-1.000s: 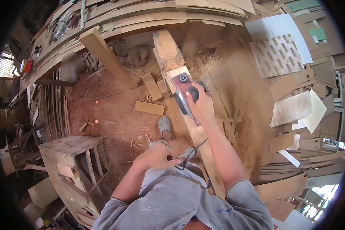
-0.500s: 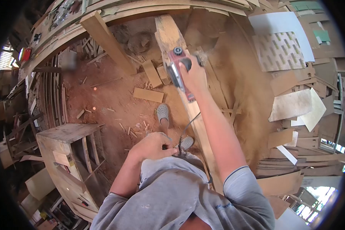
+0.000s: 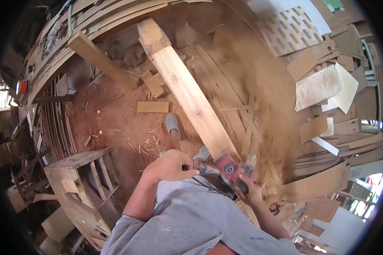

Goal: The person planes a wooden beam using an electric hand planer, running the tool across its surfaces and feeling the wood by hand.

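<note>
A red power planer [image 3: 228,166] rests on the near part of a long wooden beam [image 3: 195,104], close to my body. My right hand [image 3: 250,189] is wrapped round its black handle. The beam's upper face is pale and smooth, with a rougher, darker far end. My left hand [image 3: 173,165] is in front of my waist, fingers curled on a thin dark cord [image 3: 204,183]; its fingertips are partly hidden.
An open wooden cabinet frame [image 3: 78,182] stands at the left. Offcuts [image 3: 153,106] and sticks lie on the dusty floor by my feet. Boards are stacked along the far side, and sheets [image 3: 319,87] lie at the right. Dust hangs right of the beam.
The planer in my right hand has come back along the beam from its far part to beside my waist. More of the beam's pale face shows. My left hand stays near my waist.
</note>
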Demonstrator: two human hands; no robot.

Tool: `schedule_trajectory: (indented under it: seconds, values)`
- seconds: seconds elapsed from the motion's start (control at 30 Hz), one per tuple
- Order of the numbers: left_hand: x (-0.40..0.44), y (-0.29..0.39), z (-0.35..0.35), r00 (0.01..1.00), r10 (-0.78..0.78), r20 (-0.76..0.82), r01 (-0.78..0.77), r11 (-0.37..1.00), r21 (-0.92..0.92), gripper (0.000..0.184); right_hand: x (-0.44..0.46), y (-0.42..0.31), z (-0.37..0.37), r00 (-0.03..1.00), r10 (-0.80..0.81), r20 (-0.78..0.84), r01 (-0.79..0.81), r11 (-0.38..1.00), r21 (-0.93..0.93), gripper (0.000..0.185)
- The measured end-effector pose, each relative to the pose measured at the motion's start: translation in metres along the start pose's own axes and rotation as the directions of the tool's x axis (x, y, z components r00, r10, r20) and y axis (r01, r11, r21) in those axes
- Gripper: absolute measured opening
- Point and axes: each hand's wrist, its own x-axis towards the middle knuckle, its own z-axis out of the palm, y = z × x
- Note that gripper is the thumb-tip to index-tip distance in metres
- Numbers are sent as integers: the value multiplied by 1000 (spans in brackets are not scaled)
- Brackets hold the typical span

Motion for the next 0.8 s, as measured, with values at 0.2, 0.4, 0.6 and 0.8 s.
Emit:
schedule_trajectory:
  seconds: [0.2,0.4,0.6,0.8]
  values:
    - [19,6,25,983,-40,178,40,999,1,34,21,-22,-12,992,-129,-14,127,987,-100,68]
    - [19,0,-15,995,2,104,-3,1000,13,36,134,-59,29,994,-80,-77,77,996,-37,63]
    - [9,-27,-70,1000,-24,8,24,1000,-2,37,268,-103,55,989,-58,-137,68,995,74,56]
    - [3,-61,-118,998,-65,-7,65,997,-36,38,377,-132,74,977,-97,-190,113,991,72,53]
